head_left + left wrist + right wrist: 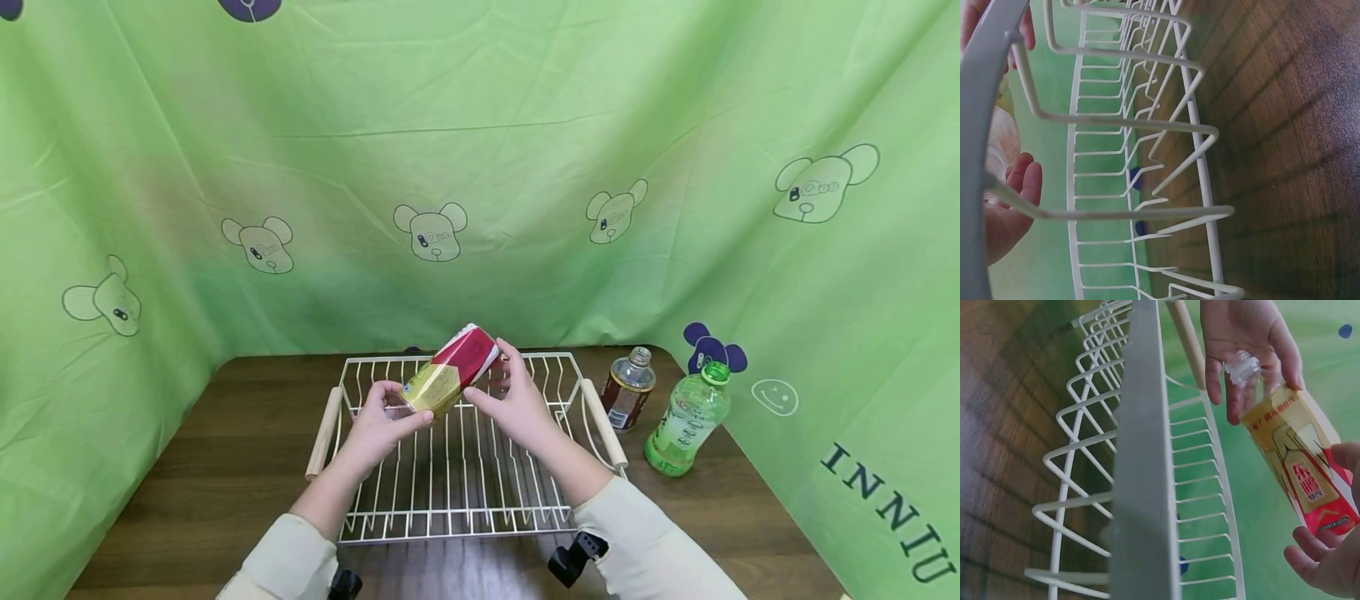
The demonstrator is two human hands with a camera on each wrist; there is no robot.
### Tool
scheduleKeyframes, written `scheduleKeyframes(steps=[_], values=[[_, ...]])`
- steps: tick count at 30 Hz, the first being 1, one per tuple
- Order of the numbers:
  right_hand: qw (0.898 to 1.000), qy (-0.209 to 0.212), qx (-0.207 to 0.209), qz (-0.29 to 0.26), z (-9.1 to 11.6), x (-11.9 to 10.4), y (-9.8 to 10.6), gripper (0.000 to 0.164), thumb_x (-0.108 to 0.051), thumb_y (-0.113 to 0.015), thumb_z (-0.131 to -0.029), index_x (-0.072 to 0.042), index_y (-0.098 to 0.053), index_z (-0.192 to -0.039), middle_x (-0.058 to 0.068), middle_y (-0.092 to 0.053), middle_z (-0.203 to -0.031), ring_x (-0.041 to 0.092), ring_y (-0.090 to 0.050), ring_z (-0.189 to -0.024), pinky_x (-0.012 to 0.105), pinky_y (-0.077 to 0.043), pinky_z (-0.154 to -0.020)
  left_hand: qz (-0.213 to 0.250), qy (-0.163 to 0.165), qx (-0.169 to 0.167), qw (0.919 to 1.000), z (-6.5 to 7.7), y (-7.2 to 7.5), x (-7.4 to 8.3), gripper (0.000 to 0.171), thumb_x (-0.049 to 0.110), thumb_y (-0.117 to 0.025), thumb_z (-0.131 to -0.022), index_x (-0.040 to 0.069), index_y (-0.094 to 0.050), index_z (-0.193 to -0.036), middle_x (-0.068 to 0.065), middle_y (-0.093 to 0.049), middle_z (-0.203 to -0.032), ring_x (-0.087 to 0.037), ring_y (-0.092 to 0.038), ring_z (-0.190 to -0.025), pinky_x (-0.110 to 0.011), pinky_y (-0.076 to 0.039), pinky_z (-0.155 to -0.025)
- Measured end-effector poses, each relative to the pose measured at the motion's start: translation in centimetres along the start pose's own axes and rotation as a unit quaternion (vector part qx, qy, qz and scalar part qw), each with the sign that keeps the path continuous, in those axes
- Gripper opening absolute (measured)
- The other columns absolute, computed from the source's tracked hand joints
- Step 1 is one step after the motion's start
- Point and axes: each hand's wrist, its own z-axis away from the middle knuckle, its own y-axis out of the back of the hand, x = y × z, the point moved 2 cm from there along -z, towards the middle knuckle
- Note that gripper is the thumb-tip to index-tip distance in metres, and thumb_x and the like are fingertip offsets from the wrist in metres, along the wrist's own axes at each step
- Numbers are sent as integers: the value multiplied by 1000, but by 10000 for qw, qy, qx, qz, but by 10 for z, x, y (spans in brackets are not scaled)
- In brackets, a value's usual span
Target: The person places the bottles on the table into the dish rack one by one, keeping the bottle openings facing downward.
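Both hands hold a plastic bottle with a red and yellow label, tilted over a white wire rack. Around its neck end are the fingers and thumb of my left hand. My right hand grips the opposite, red end between thumb and fingers. The right wrist view shows the bottle's clear, uncapped neck against the left palm. Rack wires partly hide the bottle in the left wrist view.
Wooden handles flank the rack, one on the left and one on the right. To its right stand a clear bottle with a brown label and a green bottle. Green curtain surrounds the brown wooden table.
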Motion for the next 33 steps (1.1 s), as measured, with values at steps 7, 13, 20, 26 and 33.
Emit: scheduleKeyframes(steps=[7,13,20,26,33], values=[[9981,-18,55,-610,-7,-4,-9,91,-16,-74,-84,-14,-17,-155,22,-48,-134,38,-64,-105,43,-57,-85,-186,235,-120,9995,0,-9,-2,58,13,-77,-79,0,-37,-120,-17,-56,-108,-17,-61,-83,-28,-50,-59],[9962,-148,109,-849,-9,-8,-15,93,-15,-75,-84,-15,-15,-156,24,-45,-137,39,-65,-106,42,-59,-83,-335,191,-17,9993,1,-16,-4,60,15,-79,-76,-2,-38,-117,-18,-55,-108,-22,-62,-91,-30,-54,-69],[9949,-379,70,-932,-12,-9,-18,96,-20,-75,-84,-19,-12,-156,22,-42,-140,40,-62,-112,46,-56,-89,-432,282,62,9986,0,-20,-7,61,18,-81,-77,0,-38,-117,-19,-55,-110,-28,-63,-102,-30,-55,-73],[9915,-555,-25,-1178,-15,-7,-18,96,-18,-75,-84,-22,-12,-156,22,-40,-140,41,-59,-114,47,-56,-90,-390,252,37,9989,2,-21,-5,60,18,-80,-77,-2,-39,-117,-20,-56,-110,-27,-64,-100,-30,-56,-73],[9907,-600,-30,-1220,-19,-6,-18,94,-16,-75,-84,-22,-13,-156,23,-39,-142,40,-59,-111,47,-57,-87,-359,172,-114,9991,5,-17,-4,57,19,-74,-83,-5,-40,-122,-24,-55,-117,-33,-61,-108,-38,-56,-83]])
